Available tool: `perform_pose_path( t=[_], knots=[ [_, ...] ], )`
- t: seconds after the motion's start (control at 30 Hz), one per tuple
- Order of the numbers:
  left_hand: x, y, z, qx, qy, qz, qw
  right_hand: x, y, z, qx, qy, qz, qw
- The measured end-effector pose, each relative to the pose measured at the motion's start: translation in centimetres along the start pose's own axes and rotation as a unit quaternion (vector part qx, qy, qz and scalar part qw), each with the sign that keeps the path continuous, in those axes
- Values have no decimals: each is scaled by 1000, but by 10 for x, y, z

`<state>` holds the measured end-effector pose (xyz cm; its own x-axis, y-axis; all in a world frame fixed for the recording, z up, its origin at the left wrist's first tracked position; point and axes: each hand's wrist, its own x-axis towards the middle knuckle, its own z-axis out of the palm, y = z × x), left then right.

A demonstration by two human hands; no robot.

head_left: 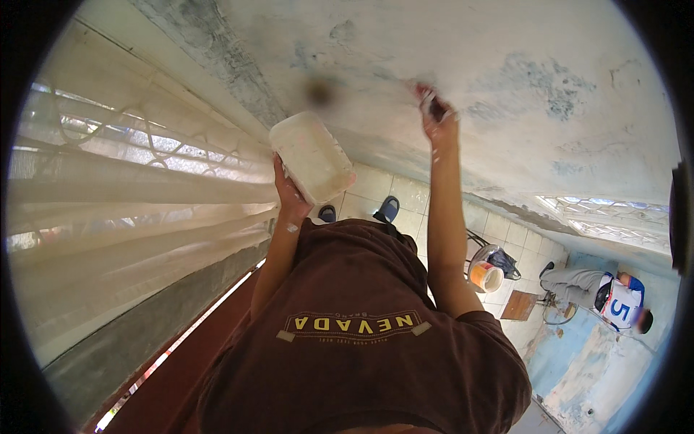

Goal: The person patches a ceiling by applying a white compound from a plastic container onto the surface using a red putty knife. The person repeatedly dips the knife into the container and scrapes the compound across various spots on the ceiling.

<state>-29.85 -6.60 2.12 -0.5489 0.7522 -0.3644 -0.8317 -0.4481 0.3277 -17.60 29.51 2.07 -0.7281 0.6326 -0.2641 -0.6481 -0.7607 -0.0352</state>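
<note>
A white rectangular plastic tub [309, 155] rests in my left hand [288, 186], its fingers wrapped round the side and underneath. The inside of the tub looks pale and smeared. My right arm stretches up to the patchy white wall [499, 50], where my right hand [439, 124] is closed on a small dark red tool [435, 108]. Blur hides the tool's exact kind, and its front end appears to be at the wall surface. White smears mark the fingers and wrist of my right hand and the wrist of my left.
A pale curtain [144, 195] hangs before a grilled window at left. Light tiles [408, 195] cover the floor. An orange and white bucket [486, 276] stands by a dark bag [502, 260] on the right. Farther right is another person [614, 296] near a blue-white wall.
</note>
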Motion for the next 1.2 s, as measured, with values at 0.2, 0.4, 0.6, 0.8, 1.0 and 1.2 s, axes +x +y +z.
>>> perform_pose_path(
  t=[0.2, 0.4, 0.6, 0.8, 1.0, 1.2],
  knots=[
    [7, -19, 13, 6, -17, -4, 1000, -101, 7, 144, -49, -100, -90, 990],
    [9, -23, 8, -6, -25, 5, 1000, -113, 14, 58, -300, 7, -203, 932],
    [16, -26, 18, -5, -28, -38, 999, -25, 41, -129, -289, 148, 9, 946],
    [16, -23, 16, 13, -13, -10, 1000, -1, 2, -20, 75, 6, 86, 993],
    [7, -23, 29, 30, -11, 19, 999, -108, -87, 101, 108, -44, -14, 993],
    [14, -26, 31, 12, -9, 3, 1000, -97, -55, 2, -71, 9, -40, 997]
  ],
)
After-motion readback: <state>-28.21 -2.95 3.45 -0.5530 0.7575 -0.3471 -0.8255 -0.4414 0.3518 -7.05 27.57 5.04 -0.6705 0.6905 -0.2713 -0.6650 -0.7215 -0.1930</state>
